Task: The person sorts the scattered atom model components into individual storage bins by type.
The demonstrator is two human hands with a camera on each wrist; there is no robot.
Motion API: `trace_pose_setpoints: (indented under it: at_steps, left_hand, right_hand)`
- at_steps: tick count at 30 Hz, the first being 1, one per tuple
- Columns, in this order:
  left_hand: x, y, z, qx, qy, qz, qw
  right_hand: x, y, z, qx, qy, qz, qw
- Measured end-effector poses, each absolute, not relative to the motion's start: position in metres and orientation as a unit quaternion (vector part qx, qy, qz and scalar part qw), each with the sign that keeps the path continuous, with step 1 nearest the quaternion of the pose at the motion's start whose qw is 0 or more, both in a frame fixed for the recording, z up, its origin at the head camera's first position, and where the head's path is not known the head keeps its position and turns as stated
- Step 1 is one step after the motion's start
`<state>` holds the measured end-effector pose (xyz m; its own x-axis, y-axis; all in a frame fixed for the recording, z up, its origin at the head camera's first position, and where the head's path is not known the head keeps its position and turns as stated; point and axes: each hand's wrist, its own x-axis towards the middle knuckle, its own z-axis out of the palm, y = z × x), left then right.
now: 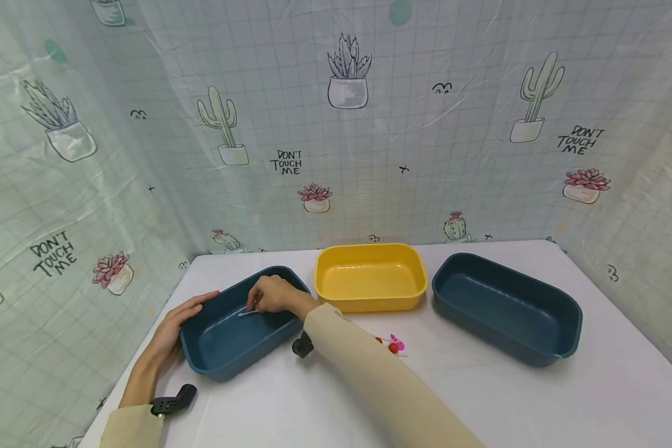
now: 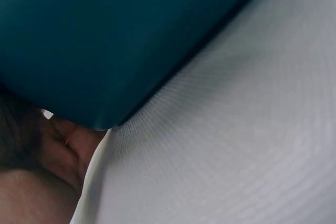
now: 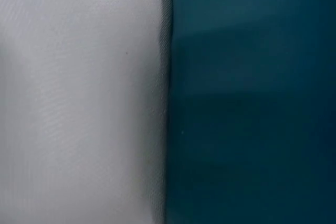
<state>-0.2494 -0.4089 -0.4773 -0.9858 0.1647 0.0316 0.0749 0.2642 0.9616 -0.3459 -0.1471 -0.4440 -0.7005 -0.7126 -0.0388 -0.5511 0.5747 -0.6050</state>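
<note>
Closest are the person's two cream cloth sleeves [image 1: 381, 386], and a small black gadget [image 1: 173, 400] sits on each wrist. Under them is a flat white table [image 1: 246, 410]. The left hand [image 1: 170, 326] touches the outside and rim of a long, dark blue plastic bin [image 1: 224, 342] with round corners. Its fingers look almost straight, not curled tight. Just past the right sleeve lie some little round red and pink bits [image 1: 393, 348] with thin stems, partly hidden by that sleeve. The right hand [image 1: 274, 294] is in the blue bin, fingers bent close together, pinching a thin, pale stick [image 1: 249, 312]. The stick is over the bin's floor; I can't tell if it touches. Farther off are a yellow plastic bin [image 1: 369, 281] with round corners and, to its right, a second dark blue bin [image 1: 509, 305], set slantwise. Behind everything hangs a pale checked sheet [image 1: 381, 149] with plant drawings.
</note>
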Motion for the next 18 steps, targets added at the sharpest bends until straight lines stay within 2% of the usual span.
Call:
trace_pose_setpoints:
  at_steps: [18]
  left_hand:
    - [-0.2487, -0.4088, -0.4789, 0.063, 0.789, 0.609, 0.041]
  right_hand:
    - [-0.3439, -0.1527, -0.4440, -0.336, 0.895, -0.264, 0.125]
